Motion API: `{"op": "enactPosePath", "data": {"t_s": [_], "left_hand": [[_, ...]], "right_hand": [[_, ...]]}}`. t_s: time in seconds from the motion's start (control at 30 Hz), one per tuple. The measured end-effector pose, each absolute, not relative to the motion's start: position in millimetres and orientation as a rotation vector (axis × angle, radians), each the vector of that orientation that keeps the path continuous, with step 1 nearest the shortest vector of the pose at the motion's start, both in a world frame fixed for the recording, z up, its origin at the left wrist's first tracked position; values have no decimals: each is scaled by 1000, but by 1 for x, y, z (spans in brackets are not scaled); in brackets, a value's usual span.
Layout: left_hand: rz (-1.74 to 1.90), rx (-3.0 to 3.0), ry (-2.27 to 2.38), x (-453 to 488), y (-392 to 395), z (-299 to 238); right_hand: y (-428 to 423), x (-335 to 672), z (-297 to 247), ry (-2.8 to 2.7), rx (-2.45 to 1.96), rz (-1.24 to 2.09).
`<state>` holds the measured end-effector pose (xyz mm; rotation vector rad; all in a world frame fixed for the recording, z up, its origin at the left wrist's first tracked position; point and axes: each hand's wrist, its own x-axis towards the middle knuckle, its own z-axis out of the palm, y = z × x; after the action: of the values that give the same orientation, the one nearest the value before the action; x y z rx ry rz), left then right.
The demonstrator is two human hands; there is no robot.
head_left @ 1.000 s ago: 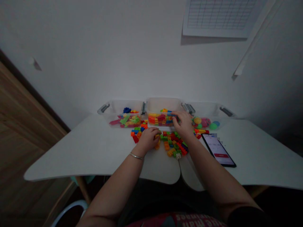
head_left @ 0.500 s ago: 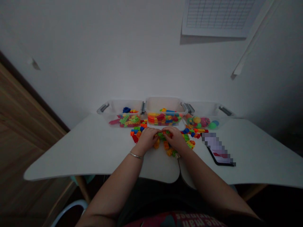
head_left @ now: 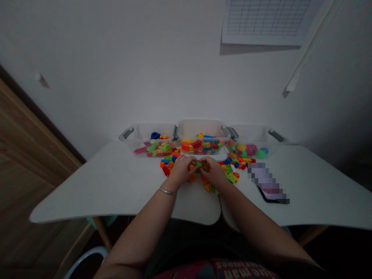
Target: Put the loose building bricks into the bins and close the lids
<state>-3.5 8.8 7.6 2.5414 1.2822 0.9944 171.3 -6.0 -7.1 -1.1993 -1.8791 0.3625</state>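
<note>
My left hand (head_left: 183,169) and my right hand (head_left: 214,173) meet over the middle of the white table, both closed on green toy building bricks (head_left: 199,164) between their fingertips. The fingers hide part of the bricks, so how they join cannot be made out. Orange bricks (head_left: 207,187) lie just below my right hand. Beside my left hand are loose red, orange and blue bricks (head_left: 166,170). To the right of my right hand lie green and yellow bricks (head_left: 233,177).
Three clear plastic bins stand along the wall: a left bin (head_left: 136,131) and a middle bin (head_left: 203,126) with coloured bricks, and a right bin (head_left: 252,131) with rounded pieces. A phone (head_left: 267,182) lies on the table (head_left: 87,190) at right. A gridded paper (head_left: 261,23) hangs above.
My right hand's fingers have turned inward and come closer to the left fingertips around the green bricks. The bins and phone stay in place.
</note>
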Motion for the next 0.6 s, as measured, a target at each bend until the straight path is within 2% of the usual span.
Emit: {"op": "enactPosePath", "data": {"t_s": [0.3,0.6], "left_hand": [[970,2654,1304,-3,2,15],[900,2728,1305,-7,7,6]], "right_hand": [[-12,175,0,-1897,-1216,240],[15,205,30,-1490,-1154,145]]}}
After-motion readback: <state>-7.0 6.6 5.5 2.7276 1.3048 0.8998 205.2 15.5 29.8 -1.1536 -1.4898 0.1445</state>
